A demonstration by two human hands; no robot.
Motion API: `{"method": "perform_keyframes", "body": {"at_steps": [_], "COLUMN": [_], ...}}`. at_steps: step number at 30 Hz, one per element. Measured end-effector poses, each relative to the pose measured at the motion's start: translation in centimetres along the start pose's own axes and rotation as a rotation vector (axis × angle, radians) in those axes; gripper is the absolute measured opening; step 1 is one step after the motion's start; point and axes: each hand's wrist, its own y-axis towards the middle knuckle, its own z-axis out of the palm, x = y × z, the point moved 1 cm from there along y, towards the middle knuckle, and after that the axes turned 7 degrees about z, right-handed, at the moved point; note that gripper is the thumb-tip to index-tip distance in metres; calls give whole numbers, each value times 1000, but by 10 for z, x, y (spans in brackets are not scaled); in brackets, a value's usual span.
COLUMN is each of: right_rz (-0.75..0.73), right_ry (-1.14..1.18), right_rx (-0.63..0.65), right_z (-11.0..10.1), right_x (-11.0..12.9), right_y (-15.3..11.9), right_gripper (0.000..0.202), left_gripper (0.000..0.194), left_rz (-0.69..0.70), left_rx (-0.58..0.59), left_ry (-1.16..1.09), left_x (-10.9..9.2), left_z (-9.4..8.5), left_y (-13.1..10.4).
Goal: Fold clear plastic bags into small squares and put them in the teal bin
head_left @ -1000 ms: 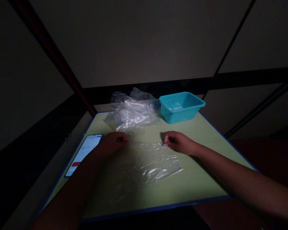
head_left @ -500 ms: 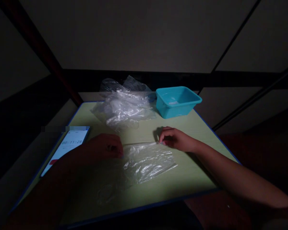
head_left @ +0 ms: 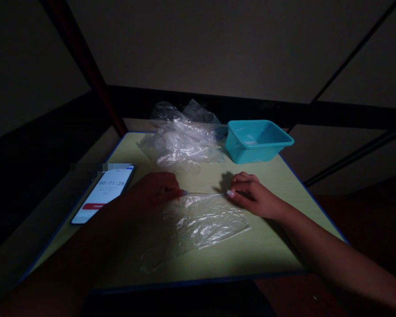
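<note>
A clear plastic bag [head_left: 207,224] lies flat and wrinkled on the table before me. My left hand [head_left: 160,189] is closed in a pinch on the bag's far edge, toward its left part. Farther right along that same edge, my right hand [head_left: 249,193] pinches the bag between thumb and fingers. The far edge runs fairly straight between the two hands. Dim light and the shadow of my left arm make the bag's left part hard to see.
A heap of crumpled clear plastic bags [head_left: 188,143] sits at the table's back. Right of it stands a turquoise plastic basin [head_left: 257,152]. A phone [head_left: 102,193] showing a timer lies at the left, partly behind my left forearm. The pale table [head_left: 267,251] has a blue edge.
The view has shifted, so things on the table appear farther right. My left hand has moved up to the bag's far edge. My right hand stays at that edge, its thumb now showing more.
</note>
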Motion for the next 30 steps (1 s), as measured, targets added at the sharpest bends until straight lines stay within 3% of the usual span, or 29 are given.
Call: {"method": "perform_keyframes", "body": {"at_steps": [3,5,10,12,14,18,23,28,30], "right_rz": [2,-3,3,17,-2,-90,-2,88,92], "right_ry": [-69,-83,-116,-150,-190,-258,-283,-314,-328], "right_rx": [-22,-37,-65,-114,-122,99,317,300,274], "right_z": [5,10,14,13,14,24,33,28,27], "right_x": [-1,-3,-6,-1,8,31,39,26,21], "right_y": [1,2,5,4,1,-8,-16,-16,-17], "right_gripper": [32,31,32,31,36,64,78,75,71], "left_gripper": [40,40,76,86,91,89,80,68,59], "left_rz": [39,107,228,199,167,137,69,3,-7], "left_rx": [-227,-230,192,293,312,191,14,-37,-129], "left_ry": [144,241,364,405,457,565,663,581,524], "left_x": [1,2,-2,-8,-15,-21,-13,3,10], "left_z": [3,11,41,51,59,73,84,63,48], "left_y": [3,4,5,3,2,-1,-5,-2,2]}}
